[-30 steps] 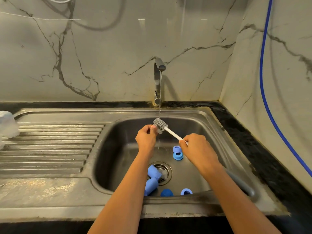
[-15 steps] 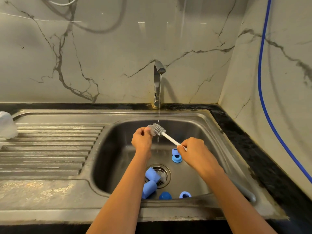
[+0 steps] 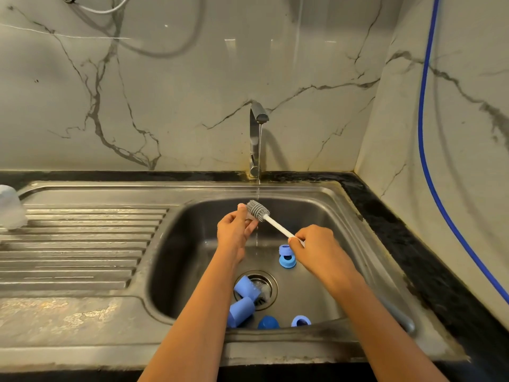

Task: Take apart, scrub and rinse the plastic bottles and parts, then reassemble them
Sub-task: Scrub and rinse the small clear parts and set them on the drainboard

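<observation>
Here, below the faucet (image 3: 257,133), your right hand (image 3: 316,248) grips the bottle brush (image 3: 276,226). Your left hand (image 3: 234,230) pinches a pale part (image 3: 250,216).

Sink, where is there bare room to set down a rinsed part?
Free: the ribbed drainboard right of the clear bottle; the basin floor left of the drain. Crowded: the drain and front edge, with blue cylinders, cap and rings.
</observation>
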